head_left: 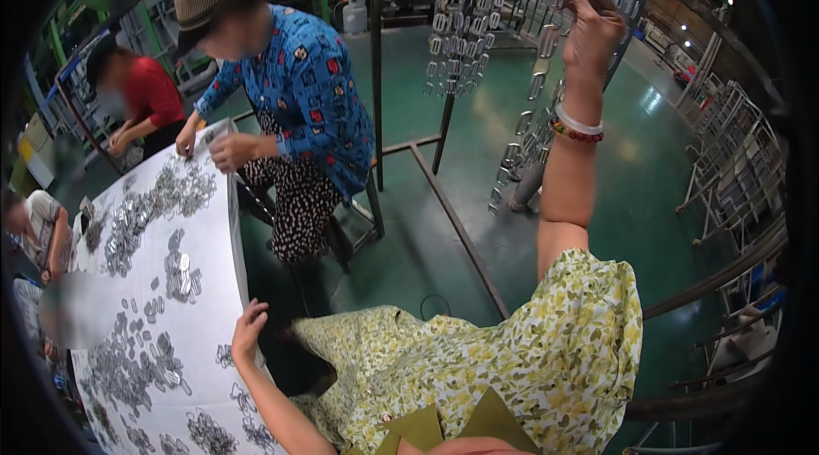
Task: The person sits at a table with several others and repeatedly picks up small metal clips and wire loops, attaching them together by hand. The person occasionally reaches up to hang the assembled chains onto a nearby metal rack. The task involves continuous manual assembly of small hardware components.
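Silvery oblong metal buckles (pixel 548 42) hang strung from our right hand (pixel 593 22), fingertips pinched, over broad green floor (pixel 503 242); our left hand (pixel 246 334), empty fingers half-spread, lies at the edge of the white-covered table (pixel 220 272).

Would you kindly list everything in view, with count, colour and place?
Table: one, white, left.
Loose metal pieces: many, silver, heaped on the table.
Held metal strand: one, silver, hanging from the right hand.
Other hanging strands: several, silver, upper middle.
Rack frame: one, dark, middle.
Gas cylinder: one, grey, background.
Co-workers: at least three, blue, red and pale tops, left.
Wheeled racks: several, grey, right.
Floral garment: one, yellow-green, lower middle.
Bracelets: two, white and multicoloured, right wrist.
Left hand: one, bare, table edge.
Right hand: one, bare, raised.
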